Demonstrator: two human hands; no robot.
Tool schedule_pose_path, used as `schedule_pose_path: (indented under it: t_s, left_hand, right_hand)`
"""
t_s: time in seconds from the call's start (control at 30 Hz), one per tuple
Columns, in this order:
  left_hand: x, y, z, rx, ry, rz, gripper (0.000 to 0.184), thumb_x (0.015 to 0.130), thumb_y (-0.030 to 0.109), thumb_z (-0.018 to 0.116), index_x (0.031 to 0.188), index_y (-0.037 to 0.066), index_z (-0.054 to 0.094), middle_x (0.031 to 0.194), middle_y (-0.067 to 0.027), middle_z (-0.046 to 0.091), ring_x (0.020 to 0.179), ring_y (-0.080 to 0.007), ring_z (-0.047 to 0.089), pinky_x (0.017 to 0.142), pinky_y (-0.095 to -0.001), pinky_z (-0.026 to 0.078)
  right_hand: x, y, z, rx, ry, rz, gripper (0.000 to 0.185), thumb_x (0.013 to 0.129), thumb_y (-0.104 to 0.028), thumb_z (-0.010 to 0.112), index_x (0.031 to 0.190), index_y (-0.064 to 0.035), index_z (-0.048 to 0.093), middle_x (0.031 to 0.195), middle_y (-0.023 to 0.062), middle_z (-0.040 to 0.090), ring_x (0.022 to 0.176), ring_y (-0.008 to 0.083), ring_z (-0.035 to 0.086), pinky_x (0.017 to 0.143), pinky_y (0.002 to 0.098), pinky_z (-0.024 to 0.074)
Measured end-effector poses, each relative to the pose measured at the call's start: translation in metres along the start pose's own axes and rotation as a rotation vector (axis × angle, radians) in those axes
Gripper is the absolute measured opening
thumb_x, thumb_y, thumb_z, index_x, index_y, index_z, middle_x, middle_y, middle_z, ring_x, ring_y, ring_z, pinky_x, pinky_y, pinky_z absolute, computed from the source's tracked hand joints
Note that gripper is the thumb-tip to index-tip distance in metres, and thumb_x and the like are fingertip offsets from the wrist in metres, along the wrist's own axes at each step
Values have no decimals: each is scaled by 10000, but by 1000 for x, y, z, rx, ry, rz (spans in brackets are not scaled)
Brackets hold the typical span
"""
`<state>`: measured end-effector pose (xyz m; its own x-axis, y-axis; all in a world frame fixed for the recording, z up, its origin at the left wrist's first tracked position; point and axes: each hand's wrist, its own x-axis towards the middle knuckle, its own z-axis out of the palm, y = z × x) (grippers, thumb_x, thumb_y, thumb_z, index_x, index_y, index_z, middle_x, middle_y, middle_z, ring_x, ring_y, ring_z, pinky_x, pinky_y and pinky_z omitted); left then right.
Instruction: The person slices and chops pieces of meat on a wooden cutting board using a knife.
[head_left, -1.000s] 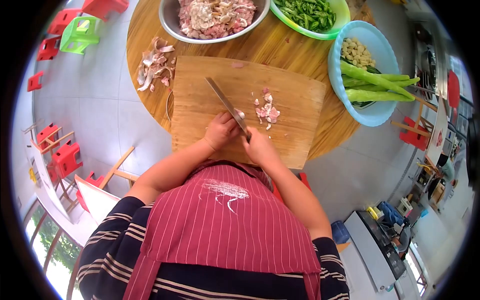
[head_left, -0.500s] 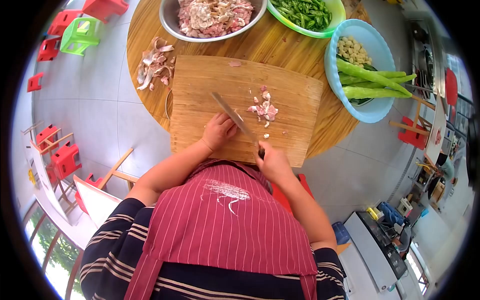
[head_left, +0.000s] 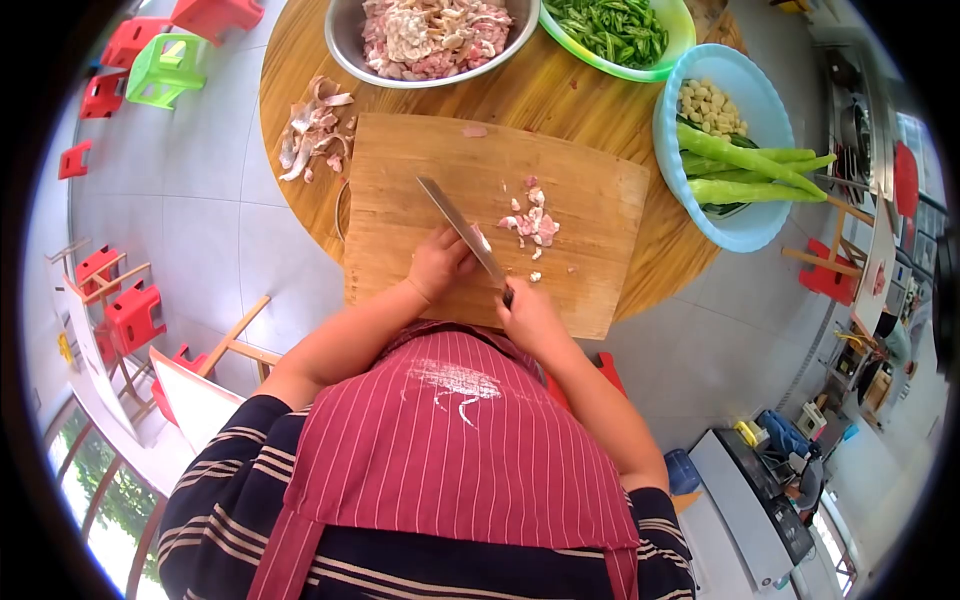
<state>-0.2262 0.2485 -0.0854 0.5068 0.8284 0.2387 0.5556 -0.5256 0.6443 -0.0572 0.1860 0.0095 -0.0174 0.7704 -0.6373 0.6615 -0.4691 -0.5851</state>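
Note:
My right hand [head_left: 530, 312] grips the dark handle of a kitchen knife [head_left: 448, 211], whose long blade slants up and left over the wooden cutting board [head_left: 420, 160]. Against the near side of the blade, my left hand [head_left: 437, 264] presses down with curled fingers; what lies under them is hidden. A small pale piece of meat [head_left: 481, 237] shows just past the blade. To the right of the knife, several chopped bits of pink and white meat [head_left: 538, 226] lie loose on the board. A thin pink scrap [head_left: 474, 131] rests near the board's far edge.
Fatty meat trimmings [head_left: 312, 135] lie on the round wooden table [head_left: 285, 70], left of the board. Beyond stand a metal bowl [head_left: 430, 82] of chopped meat and a green-rimmed bowl [head_left: 640, 73] of sliced green peppers. A blue basin [head_left: 735, 232] holds long green peppers and garlic cloves.
The knife and my right hand have shifted slightly up and left, and the blade sits closer to my left fingers. A pale piece now shows beside the blade. My left hand has barely moved.

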Motion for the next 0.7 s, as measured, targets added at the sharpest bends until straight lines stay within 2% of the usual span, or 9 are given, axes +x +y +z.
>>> schedule_pose_path:
  t_s: [0.17,0.33,0.47,0.53,0.57,0.6,0.67,0.7]
  left_hand:
    - [-1,-1,4,-52,-6,-26,318,694,93,689,1003,57,625,956,-90,610,815,-274,585,712,-352,504]
    - [4,-3,2,-42,5,74,311,693,92,691,995,54,625,964,-97,610,819,-274,578,721,-360,498]
    - [-3,-2,4,-5,10,47,271,700,88,692,961,69,621,974,-88,613,837,-271,586,728,-355,500]
    - [-2,1,3,11,2,57,254,702,82,693,945,75,618,979,-83,615,848,-269,590,733,-352,501]
    - [-3,4,3,-35,48,46,229,707,61,686,926,68,622,979,-87,618,858,-274,594,734,-353,502]
    - [-4,6,1,-80,92,30,205,711,41,680,908,61,626,979,-91,621,869,-280,599,735,-353,503]
    - [-1,7,-2,-53,92,56,219,709,40,683,915,74,617,978,-80,619,840,-266,593,728,-344,501]
    - [-1,7,-2,-34,88,96,233,707,40,685,922,87,608,977,-70,617,811,-253,588,721,-335,499]
  right_hand:
    - [-48,28,-7,-58,-62,98,213,842,-193,568,951,-11,546,846,246,622,796,428,594,708,492,471]
    - [23,8,9,-17,0,-25,225,837,-204,570,941,-6,548,817,267,617,812,432,593,708,487,477]
    - [60,-7,4,-37,73,-91,255,829,-219,575,973,-10,571,767,267,614,772,416,608,704,475,486]
    - [64,4,-20,142,-8,-146,263,826,-236,608,969,-16,613,696,188,623,652,311,619,612,390,477]
    - [59,6,-37,237,-170,161,258,825,-246,614,925,-8,627,621,105,589,547,190,562,536,334,452]
    - [57,15,-39,233,-175,157,258,825,-246,614,925,-8,627,621,105,589,547,190,562,536,334,452]
    - [46,32,-32,301,60,107,330,813,-264,593,1040,-25,617,650,160,604,613,234,626,591,376,486]
    - [34,22,-38,245,72,70,317,820,-263,597,1031,-27,598,679,180,620,622,293,628,589,397,484]
